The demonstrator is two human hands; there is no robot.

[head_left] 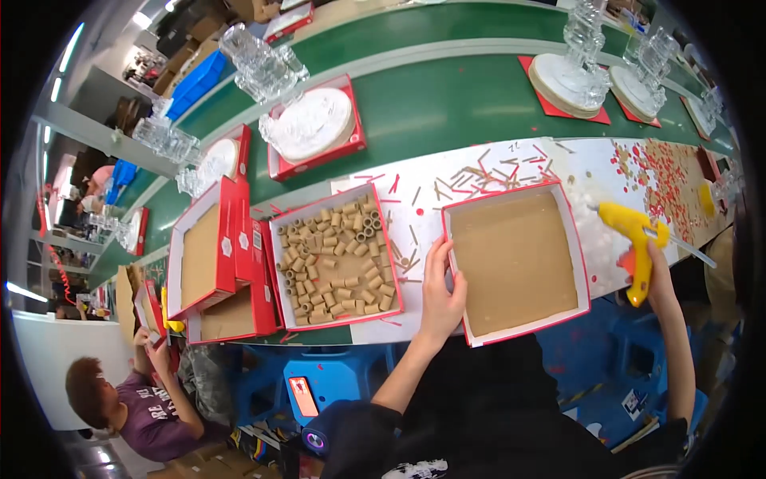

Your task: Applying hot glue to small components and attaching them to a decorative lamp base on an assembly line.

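A shallow square box [523, 263] with red outer walls and a bare brown cardboard bottom sits in front of me at the table's edge. My left hand [440, 299] is closed on its left wall, thumb near the inner side. Off the box's right side, my right hand [659, 275] grips a yellow glue gun [636, 231] by its handle. The gun's nozzle points left toward the box, apart from it, and a clear glue stick [692, 251] sticks out of its back. Left of my left hand, another red box [397, 279] holds many short cardboard tubes [343, 283].
Red boxes [199, 263] are stacked at the left. Cardboard strips [487, 176] and red and brown discs [666, 188] litter the white tabletop. Beyond, wrapped clear pieces [315, 120] stand on a green conveyor [431, 100]. A co-worker [144, 407] at lower left handles a box; a phone lies on a blue stool [339, 383].
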